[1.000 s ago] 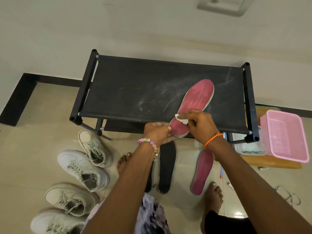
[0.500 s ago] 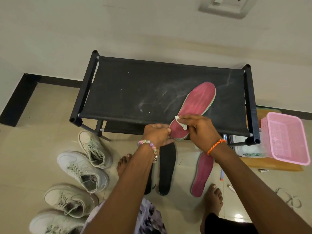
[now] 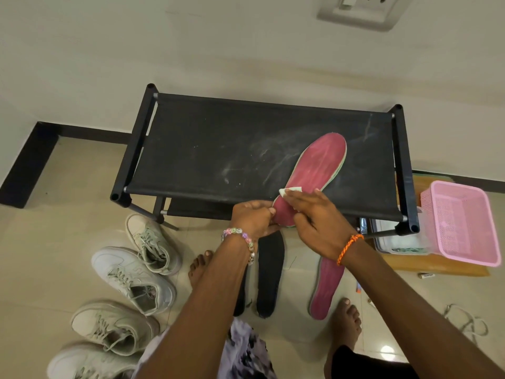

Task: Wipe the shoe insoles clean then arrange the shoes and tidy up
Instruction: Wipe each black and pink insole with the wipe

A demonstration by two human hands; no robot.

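Left hand (image 3: 252,216): pinches the heel of the red insole (image 3: 314,173) so we keep it steady on the black rack (image 3: 218,149); right hand (image 3: 319,217): fingers flat, pressing a white wipe (image 3: 289,190) onto that heel, likely for scrubbing; we count four pale sneakers (image 3: 131,280) lined up on the floor at left; two dark insoles (image 3: 270,272) and a second red insole (image 3: 326,288) lying below, apparently awaiting wiping; one pink basket (image 3: 461,220) at right.

Rack top (image 3: 218,149) matt black cloth (dusty); basket (image 3: 461,222) pink plastic mesh.
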